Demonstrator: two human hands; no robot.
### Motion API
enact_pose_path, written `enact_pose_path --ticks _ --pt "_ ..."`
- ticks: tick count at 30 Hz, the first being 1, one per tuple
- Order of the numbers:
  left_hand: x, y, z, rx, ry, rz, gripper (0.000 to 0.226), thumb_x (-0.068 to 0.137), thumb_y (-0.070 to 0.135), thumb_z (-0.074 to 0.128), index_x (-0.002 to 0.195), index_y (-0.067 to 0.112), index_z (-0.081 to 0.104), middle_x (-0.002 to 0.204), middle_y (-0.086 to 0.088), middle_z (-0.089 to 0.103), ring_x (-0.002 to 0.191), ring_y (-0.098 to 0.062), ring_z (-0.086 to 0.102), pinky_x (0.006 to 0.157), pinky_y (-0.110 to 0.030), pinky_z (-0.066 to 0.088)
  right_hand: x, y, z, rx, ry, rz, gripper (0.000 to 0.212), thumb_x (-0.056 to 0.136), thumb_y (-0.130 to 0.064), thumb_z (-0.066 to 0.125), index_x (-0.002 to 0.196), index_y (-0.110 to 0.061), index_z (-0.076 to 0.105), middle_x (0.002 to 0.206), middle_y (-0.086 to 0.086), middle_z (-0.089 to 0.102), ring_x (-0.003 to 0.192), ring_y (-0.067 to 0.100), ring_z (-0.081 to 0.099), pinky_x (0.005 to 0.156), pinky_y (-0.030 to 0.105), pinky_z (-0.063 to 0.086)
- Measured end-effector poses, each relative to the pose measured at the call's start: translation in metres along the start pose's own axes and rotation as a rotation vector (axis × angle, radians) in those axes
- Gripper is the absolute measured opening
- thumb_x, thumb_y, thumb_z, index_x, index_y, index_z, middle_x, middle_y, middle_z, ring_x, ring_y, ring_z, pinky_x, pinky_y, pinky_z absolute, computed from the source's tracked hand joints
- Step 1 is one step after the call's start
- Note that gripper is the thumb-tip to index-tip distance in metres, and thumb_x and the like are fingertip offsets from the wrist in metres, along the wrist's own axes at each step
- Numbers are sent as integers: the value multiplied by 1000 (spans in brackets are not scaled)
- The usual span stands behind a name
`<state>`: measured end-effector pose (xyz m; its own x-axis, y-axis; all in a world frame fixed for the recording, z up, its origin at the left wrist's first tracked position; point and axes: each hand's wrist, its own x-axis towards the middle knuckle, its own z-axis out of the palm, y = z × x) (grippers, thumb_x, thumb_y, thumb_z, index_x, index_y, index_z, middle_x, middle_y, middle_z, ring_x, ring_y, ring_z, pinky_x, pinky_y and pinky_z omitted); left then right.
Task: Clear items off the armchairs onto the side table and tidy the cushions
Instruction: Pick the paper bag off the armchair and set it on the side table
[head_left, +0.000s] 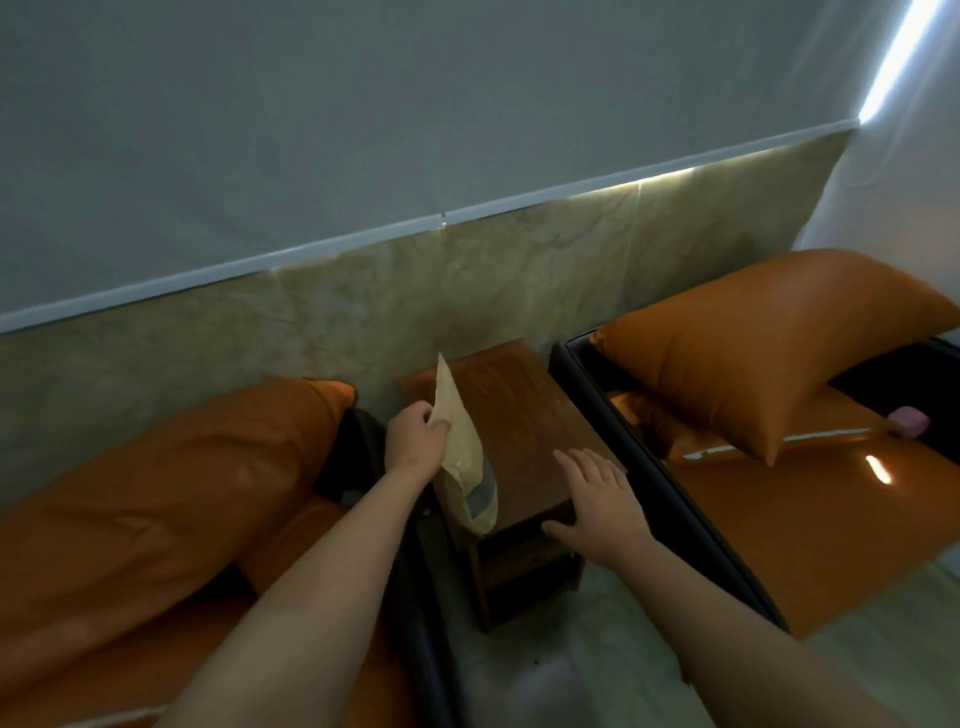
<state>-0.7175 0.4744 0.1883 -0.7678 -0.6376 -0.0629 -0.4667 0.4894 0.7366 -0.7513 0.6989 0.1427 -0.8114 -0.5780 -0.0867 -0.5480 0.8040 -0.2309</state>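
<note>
Left armchair: orange seat to the outer side of the left hand, under that forearm.
Right armchair: orange seat in a dark frame, to the outer side of the right hand.
Left cushion: long and orange, slumped across the left armchair, its far end just beside the left hand.
Right cushion: orange, propped at a tilt on the right armchair, beyond and outward of the right hand.
Side table: brown wood, between the two chairs, directly under and beyond both hands.
Yellow pouch: flat, standing on edge with a grey patch at its near end, over the table's left edge, between the two hands.
Left hand: fingers and thumb pinch the pouch's edge.
Right hand: palm down, fingers straight and spread, on the table's near right corner, gripping nothing.
Pink object: small, on the right armchair's seat, well apart from the right hand; too blurred to identify.
</note>
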Motion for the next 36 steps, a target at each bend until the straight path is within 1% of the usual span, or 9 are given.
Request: enact_pose_path --ticks 4,8,12,15,21,26,29,31,36 --pt "-1 13 13 -180 24 -116 18 92 19 57 80 6 59 80 -9 62 75 -23 60 62 -33 46 27 -26 -5 206 67 -162 96 78 -59 62 151 -24 10 157 -1 18 145 18 11 117 37 8" --pt "9 17 13 -360 -11 -183 21 88 18 62 86 -3 61 89 -22 66 84 -35 65 75 -47 54 49 -61 -2 353 151 -187 88 81 -50 64 150 -22 17 154 -1 26 142 17 22 117 38 21" --pt "12 19 6 -442 -134 -164 12 90 16 62 80 10 65 88 -14 68 86 -29 66 78 -43 54 67 -80 -10 462 185 -145 60 89 -24 58 143 -22 32 137 -1 48 122 17 48 94 35 48" --pt "17 11 -9 -351 -175 -57 26 91 22 60 88 -4 64 86 -20 66 77 -26 62 71 -38 47 79 -86 -16 503 259 -172 37 92 -14 49 128 -22 50 105 -1 65 93 18 63 74 38 52" --pt "31 -4 -56 -59 -212 169 31 98 38 48 99 14 67 98 0 68 94 -13 62 86 -33 47 103 -101 -26 698 295 -47 25 90 -7 47 94 -25 64 79 -7 66 73 13 62 63 36 52" --pt "56 -34 -91 328 21 277 28 96 36 51 111 16 62 115 -3 62 111 -21 55 95 -37 43 129 -110 -45 825 319 109 23 89 -12 47 77 -10 66 72 3 66 68 21 60 62 34 47" --pt "69 -43 -102 447 81 277 39 96 39 50 127 16 54 128 -3 57 121 -22 50 100 -36 40 146 -113 -48 915 307 150 23 88 -15 52 71 -3 63 64 5 60 61 21 53 55 32 35" --pt "76 -45 -102 508 108 308 44 95 40 50 133 18 49 134 -2 53 126 -22 46 104 -36 36 159 -111 -46 1031 289 205 22 88 -16 56 74 -1 64 68 7 60 64 20 53 57 30 36" --pt "96 -47 -83 575 59 365 47 96 39 49 139 20 42 143 1 45 136 -17 35 113 -34 27 195 -98 -44 1236 248 282 19 89 -13 62 71 -19 64 77 5 65 75 20 59 71 35 49"
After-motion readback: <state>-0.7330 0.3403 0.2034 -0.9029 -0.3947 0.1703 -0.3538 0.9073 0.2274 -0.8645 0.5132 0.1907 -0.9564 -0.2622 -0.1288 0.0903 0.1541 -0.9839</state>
